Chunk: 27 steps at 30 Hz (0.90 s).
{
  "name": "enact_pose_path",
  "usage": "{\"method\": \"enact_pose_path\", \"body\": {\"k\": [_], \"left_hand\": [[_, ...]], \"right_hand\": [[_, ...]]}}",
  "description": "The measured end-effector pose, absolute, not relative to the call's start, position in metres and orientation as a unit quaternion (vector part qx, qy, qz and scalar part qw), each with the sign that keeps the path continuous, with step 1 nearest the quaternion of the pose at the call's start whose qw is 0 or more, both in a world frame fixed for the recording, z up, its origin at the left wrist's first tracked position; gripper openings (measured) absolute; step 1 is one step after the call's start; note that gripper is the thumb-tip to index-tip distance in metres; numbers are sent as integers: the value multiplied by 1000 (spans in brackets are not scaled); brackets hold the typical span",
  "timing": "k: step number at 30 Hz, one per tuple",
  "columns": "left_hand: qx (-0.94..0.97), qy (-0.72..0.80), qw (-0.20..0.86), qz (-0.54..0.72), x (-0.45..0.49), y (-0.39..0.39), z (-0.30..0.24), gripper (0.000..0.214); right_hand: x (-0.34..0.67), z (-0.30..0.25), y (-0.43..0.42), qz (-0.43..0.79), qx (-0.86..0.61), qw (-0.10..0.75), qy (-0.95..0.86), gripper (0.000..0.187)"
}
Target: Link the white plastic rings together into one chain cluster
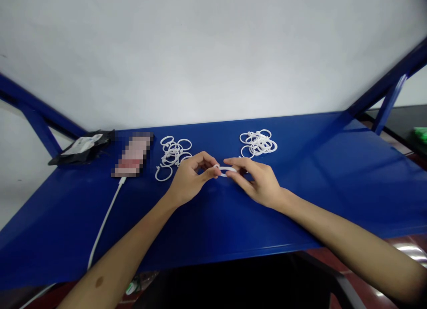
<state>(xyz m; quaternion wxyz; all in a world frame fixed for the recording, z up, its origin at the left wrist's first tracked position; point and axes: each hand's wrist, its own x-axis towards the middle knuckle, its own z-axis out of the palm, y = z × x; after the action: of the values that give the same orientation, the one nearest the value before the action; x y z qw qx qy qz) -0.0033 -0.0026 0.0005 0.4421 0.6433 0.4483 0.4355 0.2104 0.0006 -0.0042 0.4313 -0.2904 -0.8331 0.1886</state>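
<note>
A white plastic ring (228, 168) is held between my two hands, just above the blue tabletop. My left hand (193, 177) pinches its left side between thumb and fingers. On the other side, my right hand (256, 180) grips the ring with thumb and fingertips. Fingers partly cover the ring, so I cannot tell if its loop is closed. Beyond my left hand lies a loose pile of similar white rings (171, 154), some with small knobs at the ends. A second, tighter heap of white rings (262, 144) lies beyond my right hand.
A blurred-out phone-like rectangle (133, 155) lies at the left, with a white cable (105, 222) running from it over the front edge. Farther left is a black plastic package (83, 148) with a pale label. Blue frame bars (388, 104) flank the blue table (316, 166); a white wall stands behind.
</note>
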Motion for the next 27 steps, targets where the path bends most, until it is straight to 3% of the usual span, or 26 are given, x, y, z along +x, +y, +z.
{"method": "enact_pose_path", "body": {"k": [4,11,16,27], "left_hand": [[637,420,486,427,-4,-3,0,30],[633,437,460,443,-3,-2,-4,28],[649,416,461,440,-4,-3,-3,14],[721,470,336,383,-8,1,8,12]], "right_hand": [[211,-2,0,252,-323,459,-789,14],[210,-3,0,296,-312,436,-791,12],[212,-1,0,346,-283,410,-795,16],[214,2,3,229,-259,375,-860,13]]}}
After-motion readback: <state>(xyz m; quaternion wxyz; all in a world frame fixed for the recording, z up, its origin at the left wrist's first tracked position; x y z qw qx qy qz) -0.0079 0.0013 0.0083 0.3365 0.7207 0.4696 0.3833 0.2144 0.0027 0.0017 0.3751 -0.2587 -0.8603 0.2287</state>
